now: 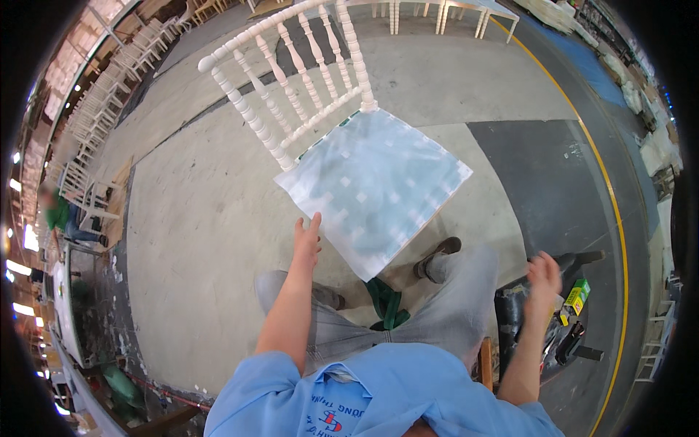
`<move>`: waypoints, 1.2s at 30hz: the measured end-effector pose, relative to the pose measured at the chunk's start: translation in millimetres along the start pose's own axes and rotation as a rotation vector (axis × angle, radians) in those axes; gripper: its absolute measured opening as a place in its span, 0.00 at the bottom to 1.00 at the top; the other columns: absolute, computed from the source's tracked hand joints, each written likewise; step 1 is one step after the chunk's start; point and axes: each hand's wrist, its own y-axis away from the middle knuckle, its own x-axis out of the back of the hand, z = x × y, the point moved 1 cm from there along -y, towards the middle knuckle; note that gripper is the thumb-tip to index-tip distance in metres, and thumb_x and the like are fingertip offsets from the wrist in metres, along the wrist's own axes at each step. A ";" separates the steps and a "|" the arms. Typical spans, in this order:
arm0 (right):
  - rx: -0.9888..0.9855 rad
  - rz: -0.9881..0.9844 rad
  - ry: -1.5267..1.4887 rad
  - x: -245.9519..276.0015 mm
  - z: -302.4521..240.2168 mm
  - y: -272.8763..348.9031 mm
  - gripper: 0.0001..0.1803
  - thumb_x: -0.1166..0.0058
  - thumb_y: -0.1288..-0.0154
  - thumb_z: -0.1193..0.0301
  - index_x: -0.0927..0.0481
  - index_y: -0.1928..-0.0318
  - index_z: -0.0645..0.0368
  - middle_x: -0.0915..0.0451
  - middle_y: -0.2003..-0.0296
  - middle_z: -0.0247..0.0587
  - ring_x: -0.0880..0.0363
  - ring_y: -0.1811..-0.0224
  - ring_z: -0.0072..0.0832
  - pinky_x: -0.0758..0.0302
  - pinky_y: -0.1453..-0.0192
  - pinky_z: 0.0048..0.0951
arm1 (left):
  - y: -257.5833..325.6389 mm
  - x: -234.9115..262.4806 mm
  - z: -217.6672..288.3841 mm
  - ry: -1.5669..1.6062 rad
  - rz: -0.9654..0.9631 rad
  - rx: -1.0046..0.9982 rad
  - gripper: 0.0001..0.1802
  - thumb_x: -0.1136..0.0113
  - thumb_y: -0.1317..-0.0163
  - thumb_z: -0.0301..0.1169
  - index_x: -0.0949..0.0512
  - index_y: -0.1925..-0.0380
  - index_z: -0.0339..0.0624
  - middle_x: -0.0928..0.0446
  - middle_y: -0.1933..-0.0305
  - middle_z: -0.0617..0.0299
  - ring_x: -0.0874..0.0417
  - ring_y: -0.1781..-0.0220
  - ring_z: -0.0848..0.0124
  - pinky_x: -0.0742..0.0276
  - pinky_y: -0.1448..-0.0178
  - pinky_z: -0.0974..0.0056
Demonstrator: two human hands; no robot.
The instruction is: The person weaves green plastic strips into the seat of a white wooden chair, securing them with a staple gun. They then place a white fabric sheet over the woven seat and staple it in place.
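Note:
In front of me a white wooden chair (366, 80) with turned spindles stands with its back away from me. A thin white sheet (378, 189) lies over its seat, a pale green checked pattern showing through. The sheet overhangs at the near left edge. Beside that edge my left hand (307, 242) is open, fingers apart, seemingly not touching it. Green strap ends (388, 304) hang below the seat's near corner, between my legs. Off to the right, my right hand (543, 278) hovers above a dark stand, slightly blurred, its fingers loosely extended and nothing visible in them.
The dark stand (512, 306) holds a yellow-green box (577, 297) and a black hand tool (570, 344). White chairs (109, 95) line the far left, where a person in green (58, 211) sits. White tables (451, 9) stand at the back. A yellow floor line (619, 226) curves along the right.

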 end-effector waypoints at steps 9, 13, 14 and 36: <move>-0.786 -0.642 0.077 -284.3 70.9 40.7 0.46 0.31 0.27 0.54 0.40 0.20 0.60 0.27 0.30 0.53 0.23 0.35 0.46 0.29 0.28 0.61 | -92.9 -36.6 15.5 0.729 -0.450 0.183 0.34 0.33 0.23 0.45 0.33 0.24 0.47 0.22 0.28 0.53 0.19 0.29 0.51 0.21 0.28 0.34; -0.774 -0.661 -0.092 -284.2 98.0 46.8 0.34 0.32 0.25 0.59 0.30 0.27 0.58 0.17 0.41 0.44 0.16 0.48 0.39 0.21 0.45 0.48 | -95.2 -31.2 0.5 0.729 -0.434 0.151 0.32 0.34 0.23 0.46 0.30 0.26 0.47 0.21 0.29 0.53 0.20 0.28 0.51 0.20 0.28 0.36; -0.777 -0.676 -0.117 -284.0 100.7 44.5 0.32 0.32 0.25 0.60 0.28 0.29 0.57 0.16 0.44 0.42 0.15 0.51 0.37 0.21 0.49 0.45 | -94.2 -27.3 -0.4 0.723 -0.420 0.138 0.32 0.35 0.22 0.46 0.30 0.26 0.47 0.21 0.29 0.53 0.19 0.29 0.51 0.19 0.28 0.36; -0.406 -0.567 0.027 -293.9 73.1 -54.6 0.24 0.38 0.23 0.70 0.21 0.31 0.64 0.15 0.42 0.44 0.15 0.47 0.33 0.19 0.45 0.36 | 29.9 -49.2 -107.0 0.828 -0.316 0.406 0.36 0.35 0.25 0.55 0.29 0.27 0.46 0.24 0.30 0.54 0.23 0.29 0.48 0.30 0.21 0.38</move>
